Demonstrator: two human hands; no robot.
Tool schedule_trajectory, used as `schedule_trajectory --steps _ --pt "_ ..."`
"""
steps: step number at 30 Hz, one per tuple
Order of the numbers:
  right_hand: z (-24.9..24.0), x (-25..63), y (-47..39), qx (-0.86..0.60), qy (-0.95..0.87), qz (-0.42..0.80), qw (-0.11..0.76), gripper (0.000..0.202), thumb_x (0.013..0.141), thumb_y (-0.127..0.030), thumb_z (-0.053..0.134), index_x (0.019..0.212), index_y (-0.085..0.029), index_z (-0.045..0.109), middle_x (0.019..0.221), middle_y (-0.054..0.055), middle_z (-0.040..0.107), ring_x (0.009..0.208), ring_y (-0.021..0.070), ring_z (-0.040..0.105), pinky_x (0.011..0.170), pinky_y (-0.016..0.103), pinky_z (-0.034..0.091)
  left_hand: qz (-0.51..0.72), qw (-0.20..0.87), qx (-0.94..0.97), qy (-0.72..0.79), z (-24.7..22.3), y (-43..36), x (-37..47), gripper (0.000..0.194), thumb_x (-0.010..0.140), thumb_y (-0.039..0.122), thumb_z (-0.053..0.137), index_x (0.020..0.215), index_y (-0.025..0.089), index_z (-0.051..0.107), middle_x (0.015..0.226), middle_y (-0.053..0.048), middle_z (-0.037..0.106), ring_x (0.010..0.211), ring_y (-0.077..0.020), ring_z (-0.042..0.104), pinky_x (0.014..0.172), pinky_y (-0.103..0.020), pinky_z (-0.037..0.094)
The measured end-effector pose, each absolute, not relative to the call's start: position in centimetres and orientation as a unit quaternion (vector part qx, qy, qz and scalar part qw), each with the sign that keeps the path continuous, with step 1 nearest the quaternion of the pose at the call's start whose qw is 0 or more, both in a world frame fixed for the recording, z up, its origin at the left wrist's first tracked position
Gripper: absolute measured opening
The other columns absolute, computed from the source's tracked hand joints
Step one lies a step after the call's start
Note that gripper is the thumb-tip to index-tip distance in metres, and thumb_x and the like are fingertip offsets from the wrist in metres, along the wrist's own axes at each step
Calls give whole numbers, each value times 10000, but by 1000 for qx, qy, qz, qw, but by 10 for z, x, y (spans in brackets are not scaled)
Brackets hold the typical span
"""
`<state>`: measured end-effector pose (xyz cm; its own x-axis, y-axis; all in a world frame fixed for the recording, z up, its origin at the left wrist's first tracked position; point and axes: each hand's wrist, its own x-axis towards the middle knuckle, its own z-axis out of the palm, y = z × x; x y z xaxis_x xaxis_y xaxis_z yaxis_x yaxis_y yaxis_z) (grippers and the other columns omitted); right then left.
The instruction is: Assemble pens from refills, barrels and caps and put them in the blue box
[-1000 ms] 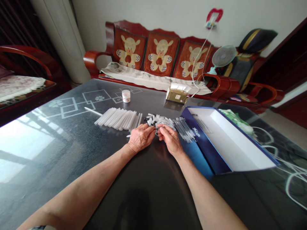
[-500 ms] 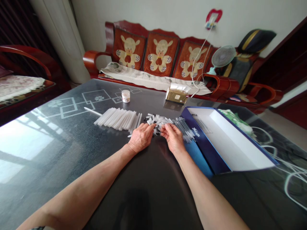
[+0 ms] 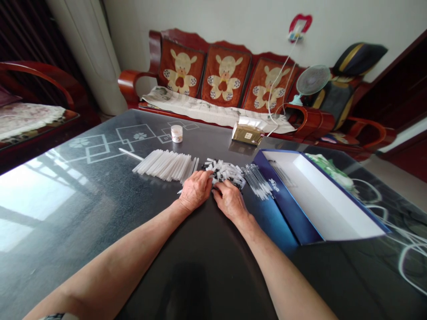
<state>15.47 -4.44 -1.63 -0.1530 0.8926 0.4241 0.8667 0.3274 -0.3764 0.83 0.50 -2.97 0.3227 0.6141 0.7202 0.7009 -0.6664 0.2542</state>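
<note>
My left hand (image 3: 196, 190) is closed at the left edge of a heap of small white and black pen caps (image 3: 228, 170). A white stick end, apparently of a pen barrel (image 3: 180, 192), shows beside its outer edge; the rest is hidden. My right hand (image 3: 230, 199) has its fingers bent down at the near side of the heap, close to the left fingertips. What its fingers hold, if anything, is hidden. To the left lies a row of whitish pen barrels (image 3: 163, 165). Thin dark-tipped pen refills (image 3: 257, 180) lie to the right.
An open blue box (image 3: 293, 209) with a white inside stands at the right. Farther back are a small white jar (image 3: 176, 134) and a tissue pack (image 3: 247, 133). One stick (image 3: 131, 154) lies apart at the left. White cables (image 3: 410, 249) run along the right side.
My right hand has moved left and nearer to me, from the right side of the caps to their near edge. Its fingers now point downward. My left hand has barely moved.
</note>
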Motion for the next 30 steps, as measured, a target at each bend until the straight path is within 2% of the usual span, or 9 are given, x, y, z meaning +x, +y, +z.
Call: schedule_trajectory --steps 4,8,12,16,30 --pt "-16 154 -44 -573 -751 38 327 142 866 -190 515 881 -216 654 867 78 626 781 207 605 737 321 489 -406 45 -815 -411 -29 3 8 198 938 243 459 1046 166 607 866 -61 659 818 -185 599 766 -289 482" --pt "-18 155 -41 -550 -681 112 470 116 871 -250 535 905 -237 645 869 61 669 822 220 629 802 358 492 -377 58 -824 -420 -23 0 6 246 956 302 447 1080 207 637 838 -53 636 792 -182 567 717 -283 456" --pt "-21 155 -36 -537 -570 246 571 102 823 -307 617 907 -267 658 839 25 702 708 204 660 727 367 530 -366 68 -836 -402 -20 0 6 273 963 303 430 1080 199 654 835 -59 629 784 -193 536 733 -308 443" --pt "-22 155 -34 -528 -547 295 579 114 810 -301 617 907 -268 665 885 20 710 715 201 680 722 390 556 -361 67 -846 -387 -21 0 6 276 963 298 428 1074 192 658 827 -58 622 777 -197 519 740 -319 437" --pt "-26 160 -33 -520 -561 303 568 141 795 -293 642 919 -279 708 841 18 716 797 215 680 757 396 551 -353 51 -853 -382 -22 0 6 236 944 273 460 1066 188 644 834 -59 627 797 -200 540 748 -320 454"
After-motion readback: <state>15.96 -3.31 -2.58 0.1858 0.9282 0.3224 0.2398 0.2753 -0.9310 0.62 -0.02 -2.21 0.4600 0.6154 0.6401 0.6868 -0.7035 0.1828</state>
